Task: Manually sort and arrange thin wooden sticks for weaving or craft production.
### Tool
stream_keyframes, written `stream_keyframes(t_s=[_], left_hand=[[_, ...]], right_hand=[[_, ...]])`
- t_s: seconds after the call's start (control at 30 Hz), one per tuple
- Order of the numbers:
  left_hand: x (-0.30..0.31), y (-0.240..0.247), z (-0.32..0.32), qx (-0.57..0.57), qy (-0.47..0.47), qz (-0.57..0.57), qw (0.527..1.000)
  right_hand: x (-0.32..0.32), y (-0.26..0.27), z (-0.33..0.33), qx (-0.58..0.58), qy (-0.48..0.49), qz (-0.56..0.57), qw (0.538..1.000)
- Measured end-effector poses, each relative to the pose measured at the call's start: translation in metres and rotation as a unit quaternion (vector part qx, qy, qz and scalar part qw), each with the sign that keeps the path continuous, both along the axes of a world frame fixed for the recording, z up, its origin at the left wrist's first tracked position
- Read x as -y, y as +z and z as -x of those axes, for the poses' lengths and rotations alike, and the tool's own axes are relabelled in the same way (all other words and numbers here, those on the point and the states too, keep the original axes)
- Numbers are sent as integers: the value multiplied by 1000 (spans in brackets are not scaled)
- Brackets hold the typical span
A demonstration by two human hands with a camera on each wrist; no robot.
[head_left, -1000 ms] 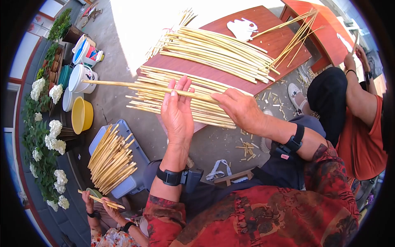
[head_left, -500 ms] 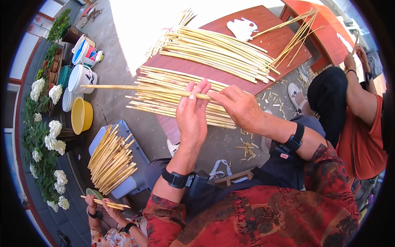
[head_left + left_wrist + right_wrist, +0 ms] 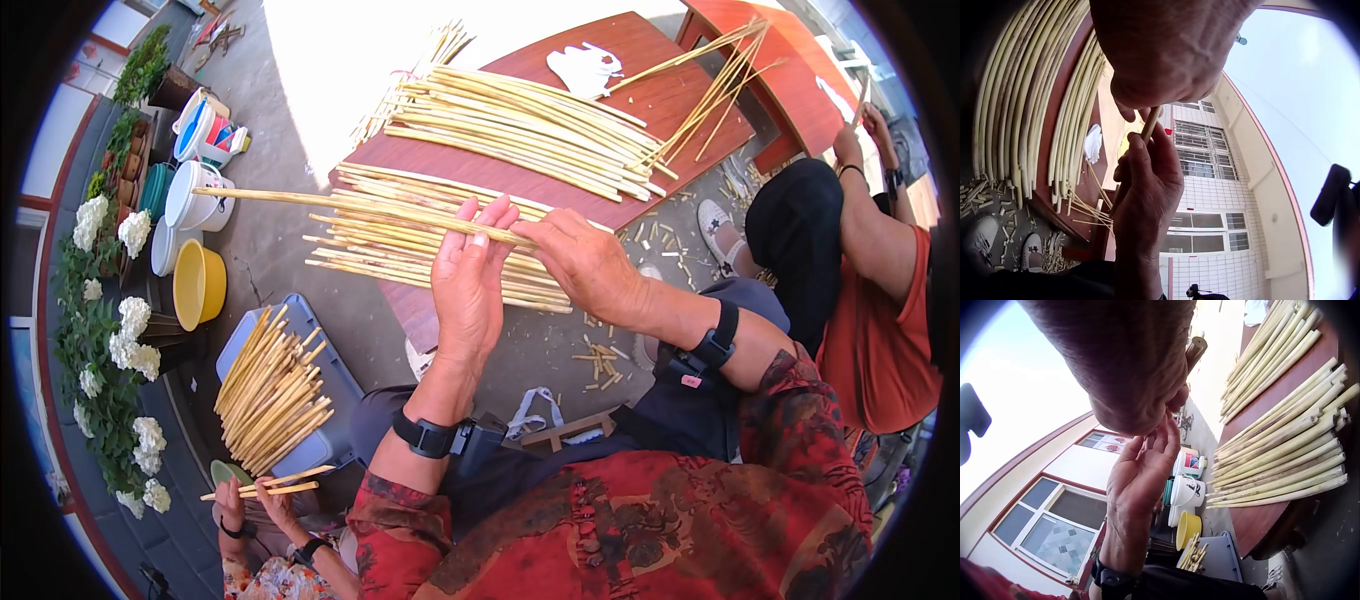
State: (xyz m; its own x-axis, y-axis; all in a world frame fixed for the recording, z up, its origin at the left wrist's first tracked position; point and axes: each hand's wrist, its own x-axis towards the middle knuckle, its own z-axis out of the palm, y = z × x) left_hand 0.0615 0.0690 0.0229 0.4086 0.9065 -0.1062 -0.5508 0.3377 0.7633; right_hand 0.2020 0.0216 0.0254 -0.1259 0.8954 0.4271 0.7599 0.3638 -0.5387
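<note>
A long, pale yellow stick (image 3: 330, 206) runs nearly level across the head view, over a row of similar sticks (image 3: 390, 262) on the red-brown table. My right hand (image 3: 592, 266) grips its right end from above. My left hand (image 3: 468, 300) is palm up beside it, thumb laid over the stick and fingers stretched beneath. In the right wrist view, the stick's cut end (image 3: 1197, 350) pokes out past my right hand. The left wrist view shows my right hand (image 3: 1150, 187) with its fingers wrapped around the stick.
A second bundle of sticks (image 3: 510, 125) and a white bag (image 3: 585, 70) lie farther back on the table (image 3: 690, 95). Short sticks (image 3: 265, 390) fill a grey-blue bin. Buckets and a yellow basin (image 3: 199, 283) stand left. Two other people sit nearby; cut pieces (image 3: 600, 365) litter the ground.
My left hand has slid right along the stick, close to my right hand, and the stick's left end has risen slightly. At lower left, the other person's hands and sticks have shifted right.
</note>
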Motion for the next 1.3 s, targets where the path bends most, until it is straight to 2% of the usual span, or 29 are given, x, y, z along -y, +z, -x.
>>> stream_keyframes(t_s=[0.4, 0.47, 0.57, 0.6, 0.63, 0.67, 0.87, 1.0, 1.07, 1.1, 1.17, 1.3], left_hand=[[-15, 6, 10, 23, 49, -14, 998], [-15, 7, 10, 20, 44, -19, 999], [-19, 9, 14, 16, 48, -26, 998], [-19, 10, 13, 16, 48, -26, 998], [-18, 13, 13, 19, 36, -32, 999], [-18, 15, 13, 22, 23, -36, 999], [-9, 13, 10, 107, -60, 0, 992], [-10, 9, 12, 145, -60, 36, 987], [-9, 10, 13, 134, -65, 29, 988], [-8, 11, 12, 134, -65, 29, 988], [-6, 13, 8, 46, -53, 17, 997], [-1, 3, 2, 21, -29, 20, 999]], right_hand=[[4, 1, 1, 9, 0, -23, 1000], [7, 0, 0, -84, 20, 86, 993], [3, -22, -4, -123, 71, 87, 986], [3, -13, -4, -123, 72, 86, 986], [4, 3, -4, -224, 79, 249, 939], [4, 12, -4, -316, 82, 403, 855], [4, 4, -6, -432, 98, 390, 807], [4, 4, -5, -447, 68, 382, 806], [5, 2, -5, -410, 69, 349, 840], [5, 2, -4, -410, 70, 349, 840], [5, 3, -3, -409, 74, 327, 849], [4, -5, -1, -352, 66, 306, 882]])
